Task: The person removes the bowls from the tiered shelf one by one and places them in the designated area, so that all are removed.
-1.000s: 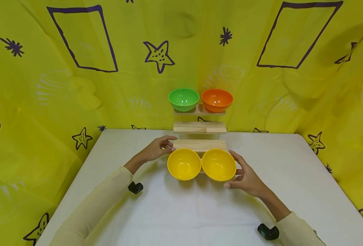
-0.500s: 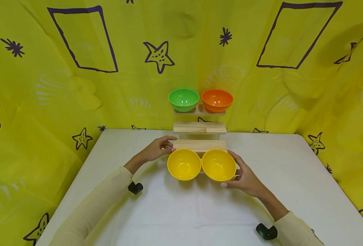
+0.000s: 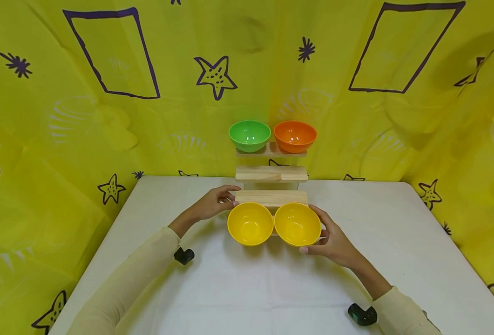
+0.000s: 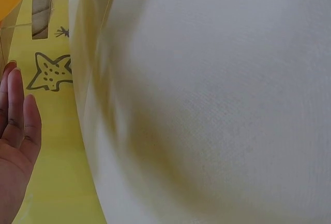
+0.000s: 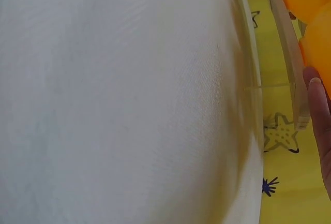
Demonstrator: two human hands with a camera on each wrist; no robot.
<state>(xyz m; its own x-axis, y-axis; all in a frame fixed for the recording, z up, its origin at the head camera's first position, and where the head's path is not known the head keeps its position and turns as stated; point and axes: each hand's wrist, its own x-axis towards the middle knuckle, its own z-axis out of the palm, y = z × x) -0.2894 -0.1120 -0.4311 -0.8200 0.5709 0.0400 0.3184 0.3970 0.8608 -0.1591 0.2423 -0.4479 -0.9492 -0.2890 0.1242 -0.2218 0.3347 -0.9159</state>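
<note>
Two yellow bowls, a left yellow bowl (image 3: 250, 224) and a right yellow bowl (image 3: 298, 224), sit side by side on the lowest step of a wooden tiered stand (image 3: 272, 197). My right hand (image 3: 334, 242) holds the right bowl, index finger at its back rim and thumb at its front rim. In the right wrist view a fingertip (image 5: 314, 81) lies against that bowl. At the stand's left end, my left hand (image 3: 213, 203) has its fingertips by the plank edge and its thumb near the left bowl's rim. Its fingers (image 4: 15, 100) extend loosely in the left wrist view.
A green bowl (image 3: 250, 136) and an orange bowl (image 3: 295, 137) stand on the stand's top step. Yellow sheeting (image 3: 179, 121) with drawn stars surrounds the white table (image 3: 230, 288) behind and at the sides. Black wrist devices show near both sleeves.
My right hand has moved slightly left and closed in on the right yellow bowl, its thumb now at the front rim. The left hand and the bowls stay in place.
</note>
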